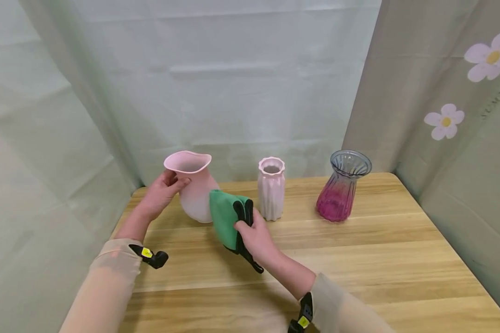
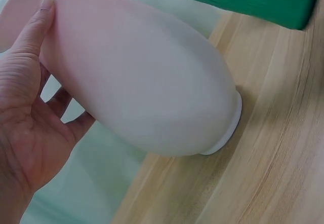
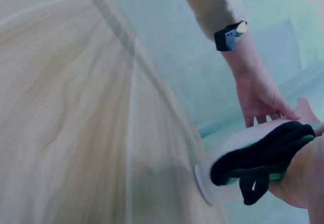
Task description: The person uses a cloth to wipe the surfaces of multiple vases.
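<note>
Vases: three on the worktop (image 1: pixel 358 259), namely a pale pink vase (image 1: pixel 193 194) at the left, a ribbed pink vase (image 1: pixel 271 187) in the middle, and a purple glass vase (image 1: pixel 343 185) at the right.
Cloths: one green cloth (image 1: pixel 224 217), pressed against the pale pink vase's side.
Left hand (image 1: pixel 160 194): grasps the pale pink vase at its neck.
Right hand (image 1: pixel 256 236): clutches the green cloth.
Flowers: two printed on the right curtain (image 1: pixel 462 138).
Writing: beside the upper flower, too blurred to read.

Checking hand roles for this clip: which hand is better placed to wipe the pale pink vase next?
Right. The right hand already grips the green cloth pressed against the pale pink vase, while the left hand holds the vase's neck, steadying it on the table.
</note>
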Demonstrator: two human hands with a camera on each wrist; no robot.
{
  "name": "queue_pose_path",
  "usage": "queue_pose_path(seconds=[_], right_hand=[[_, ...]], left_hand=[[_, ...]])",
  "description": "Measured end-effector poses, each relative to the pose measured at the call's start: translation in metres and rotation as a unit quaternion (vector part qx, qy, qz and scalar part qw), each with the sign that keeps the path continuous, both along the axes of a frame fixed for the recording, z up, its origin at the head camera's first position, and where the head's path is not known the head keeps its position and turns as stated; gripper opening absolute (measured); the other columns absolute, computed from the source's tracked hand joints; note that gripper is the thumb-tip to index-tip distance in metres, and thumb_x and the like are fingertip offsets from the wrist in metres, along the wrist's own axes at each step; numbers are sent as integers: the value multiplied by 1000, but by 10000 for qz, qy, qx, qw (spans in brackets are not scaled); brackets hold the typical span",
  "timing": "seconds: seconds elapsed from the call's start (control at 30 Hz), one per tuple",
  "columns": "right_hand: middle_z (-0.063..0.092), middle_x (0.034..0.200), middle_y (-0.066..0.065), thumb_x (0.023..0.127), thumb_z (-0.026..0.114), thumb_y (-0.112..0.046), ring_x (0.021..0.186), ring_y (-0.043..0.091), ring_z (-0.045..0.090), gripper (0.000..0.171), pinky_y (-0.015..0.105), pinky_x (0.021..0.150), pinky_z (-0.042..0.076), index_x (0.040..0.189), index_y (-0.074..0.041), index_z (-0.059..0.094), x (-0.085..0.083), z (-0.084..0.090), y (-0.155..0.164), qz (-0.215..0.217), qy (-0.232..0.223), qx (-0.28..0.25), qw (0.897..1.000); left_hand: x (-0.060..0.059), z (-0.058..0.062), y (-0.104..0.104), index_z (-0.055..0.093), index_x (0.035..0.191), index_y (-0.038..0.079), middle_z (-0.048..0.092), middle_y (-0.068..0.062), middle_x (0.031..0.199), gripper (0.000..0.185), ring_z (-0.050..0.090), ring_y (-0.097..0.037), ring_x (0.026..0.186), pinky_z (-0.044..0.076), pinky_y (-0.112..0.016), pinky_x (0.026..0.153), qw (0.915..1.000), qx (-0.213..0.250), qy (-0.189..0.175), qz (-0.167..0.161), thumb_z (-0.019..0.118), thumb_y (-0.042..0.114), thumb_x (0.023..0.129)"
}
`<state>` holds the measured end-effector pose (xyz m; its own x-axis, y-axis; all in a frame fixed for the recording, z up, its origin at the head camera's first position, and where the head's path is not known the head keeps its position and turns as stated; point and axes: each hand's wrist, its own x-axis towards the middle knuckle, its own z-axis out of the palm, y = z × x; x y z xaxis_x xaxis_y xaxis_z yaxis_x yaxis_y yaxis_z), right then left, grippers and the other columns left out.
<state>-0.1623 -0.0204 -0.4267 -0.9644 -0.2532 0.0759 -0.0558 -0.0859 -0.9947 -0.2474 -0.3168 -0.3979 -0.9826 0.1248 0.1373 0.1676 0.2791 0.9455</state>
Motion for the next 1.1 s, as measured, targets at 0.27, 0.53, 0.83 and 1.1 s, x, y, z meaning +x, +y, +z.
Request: queue_pose_path(seconds=[0.27,0.53,0.83,1.1], right_hand=[[55,141,2,104,55,-21,129,23,52,39,48,106,46,143,-21,50,-17,7,-17,-860,451,-191,9951],[58,136,-1,103,55,-11,128,14,53,40,38,109,44,142,-17,51,-54,8,-44,-1200,1312,-94,9840],[53,143,4,98,61,-29,133,20,47,53,43,112,39,149,-17,52,-69,9,-65,-649,2055,1154,9697],[53,148,13,111,32,-27,139,27,45,49,42,117,34,149,-4,52,-76,12,-54,-67,1826,521,9818]], left_hand=[[-2,1,3,35,157,17,42,-10,152,63,41,-26,139,40,-41,112,10000,2,-56,14,65,28,103],[-3,-2,2,33,158,16,41,-12,154,64,39,-28,141,37,-45,114,10000,34,-56,16,64,28,103],[-1,-1,4,35,157,17,43,-10,151,59,43,-22,136,43,-28,105,9999,-13,87,-47,62,26,104],[0,-2,2,37,154,17,45,-10,148,58,46,-21,132,45,-20,99,10000,-6,64,42,63,28,104]])
